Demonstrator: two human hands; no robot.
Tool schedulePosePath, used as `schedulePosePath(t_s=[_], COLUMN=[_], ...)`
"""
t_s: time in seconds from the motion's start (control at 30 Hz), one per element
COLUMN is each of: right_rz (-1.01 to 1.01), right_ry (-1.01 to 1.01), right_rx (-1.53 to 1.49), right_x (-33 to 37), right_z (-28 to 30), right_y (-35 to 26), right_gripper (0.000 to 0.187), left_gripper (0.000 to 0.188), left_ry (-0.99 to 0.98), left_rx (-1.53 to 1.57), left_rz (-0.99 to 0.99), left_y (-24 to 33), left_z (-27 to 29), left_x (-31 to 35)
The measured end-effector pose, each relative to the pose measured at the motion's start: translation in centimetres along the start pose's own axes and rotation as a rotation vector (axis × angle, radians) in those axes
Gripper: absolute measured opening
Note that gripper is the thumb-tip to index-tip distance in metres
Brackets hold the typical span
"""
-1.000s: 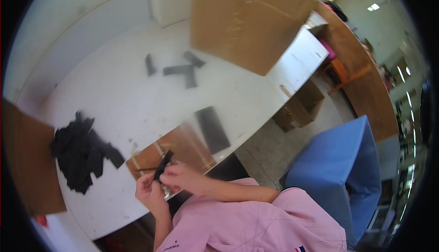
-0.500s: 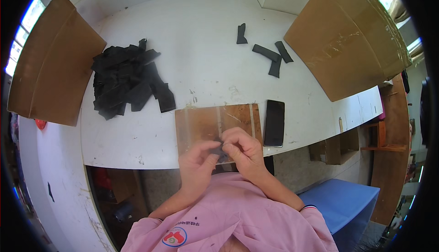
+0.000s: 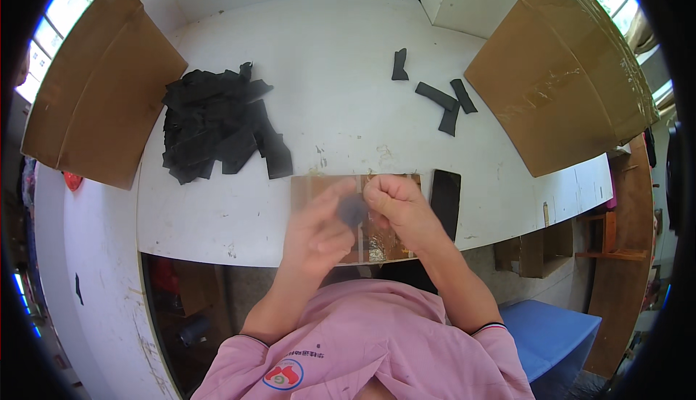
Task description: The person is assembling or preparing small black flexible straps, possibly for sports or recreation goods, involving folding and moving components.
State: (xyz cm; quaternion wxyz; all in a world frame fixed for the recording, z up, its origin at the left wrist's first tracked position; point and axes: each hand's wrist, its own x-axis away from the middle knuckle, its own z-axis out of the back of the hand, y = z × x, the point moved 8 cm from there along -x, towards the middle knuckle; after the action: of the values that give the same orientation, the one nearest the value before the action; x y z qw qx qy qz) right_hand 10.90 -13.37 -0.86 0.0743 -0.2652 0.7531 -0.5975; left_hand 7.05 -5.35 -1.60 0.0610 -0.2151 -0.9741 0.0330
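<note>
Between my hands, above the brown board, is a small piece of black fabric, smeared by motion. My right hand is closed in a pinch at the right edge of this piece. On its other side, my left hand is beside the fabric, its fingers too blurred to show whether they grip it. Farther left lies a heap of flat black fabric pieces. Several narrow black folded pieces lie at the far right of the white table.
A black phone lies just right of the board. Large cardboard boxes flank the table, one on the left and one on the right. Below the table's right side are a blue bin and an open carton.
My hands have moved up over the board, and my left hand has opened out and blurred. The black piece has risen with them. The whole view has shifted slightly.
</note>
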Motion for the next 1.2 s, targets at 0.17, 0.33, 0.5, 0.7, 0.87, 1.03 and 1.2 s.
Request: schedulePosePath(t_s=[0.17,0.33,0.5,0.7,0.87,1.03,1.2], right_rz=[-0.062,0.021,0.049,0.129,0.065,0.080,0.487], right_ry=[-0.027,-0.123,-0.127,-0.099,-0.042,0.018,0.076], right_rx=[-0.054,-0.086,0.012,0.126,0.122,0.271,0.439], right_x=[-0.9,-1.4,-1.5,-1.6,-1.5,-1.4,0.9], right_z=[-0.3,-0.9,-0.1,-1.2,-0.1,1.2,0.4], right_y=[2.9,0.1,3.0,0.0,3.1,1.7,-2.5], right_gripper=[0.022,0.020,0.018,0.016,0.016,0.016,0.017], left_gripper=[0.027,0.026,0.022,0.023,0.028,0.030,0.013], left_ry=[0.332,0.142,0.236,0.225,0.128,0.131,-0.058], left_rx=[0.056,-0.647,-0.650,-0.045,-0.603,-1.750,-1.783], left_rz=[-0.080,-0.281,-0.294,-0.162,-0.200,-0.783,-0.907], left_y=[1.4,0.4,2.5,2.0,2.5,3.9,3.5], left_z=[3.5,-2.1,2.1,1.6,2.8,-3.7,-4.5], left_x=[0.2,0.9,1.2,-0.4,0.6,1.7,2.2])
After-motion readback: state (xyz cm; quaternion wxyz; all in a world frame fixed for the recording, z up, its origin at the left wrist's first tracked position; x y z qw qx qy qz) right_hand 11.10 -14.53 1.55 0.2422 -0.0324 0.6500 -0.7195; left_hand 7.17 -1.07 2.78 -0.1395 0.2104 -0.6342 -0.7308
